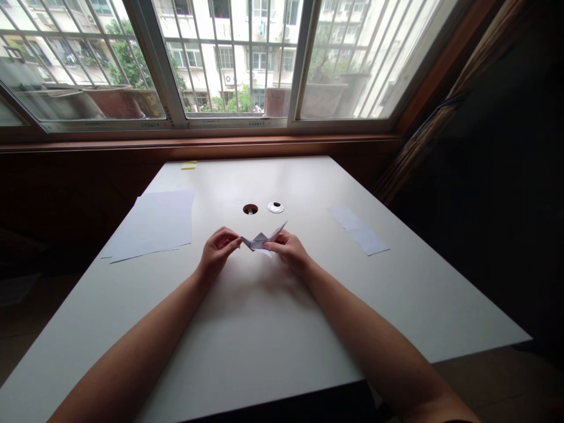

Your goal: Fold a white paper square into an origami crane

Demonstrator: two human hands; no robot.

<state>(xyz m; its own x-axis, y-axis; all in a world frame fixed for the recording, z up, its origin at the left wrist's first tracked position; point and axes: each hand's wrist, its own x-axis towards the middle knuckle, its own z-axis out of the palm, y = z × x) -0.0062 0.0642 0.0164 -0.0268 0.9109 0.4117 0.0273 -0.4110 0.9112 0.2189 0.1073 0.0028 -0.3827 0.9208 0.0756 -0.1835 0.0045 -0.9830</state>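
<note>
Between my two hands, above the middle of the white table [264, 329], is a folded paper crane [259, 242]. Its central peak points up, and a long thin point rises at its right end. My left hand [218, 249] pinches the narrow left tip between thumb and fingers. At the right, my right hand [288, 249] grips the body of the crane, thumb toward me and fingers behind. The fingers of both hands partly cover the paper.
Loose white sheets [154, 226] lie at the left, a creased paper strip [359, 229] at the right. Yellow sticky notes [189, 165] rest near the far edge. Beyond my hands are a round hole [250, 209] in the tabletop and a round cover [275, 207]. A barred window [233, 59] stands behind.
</note>
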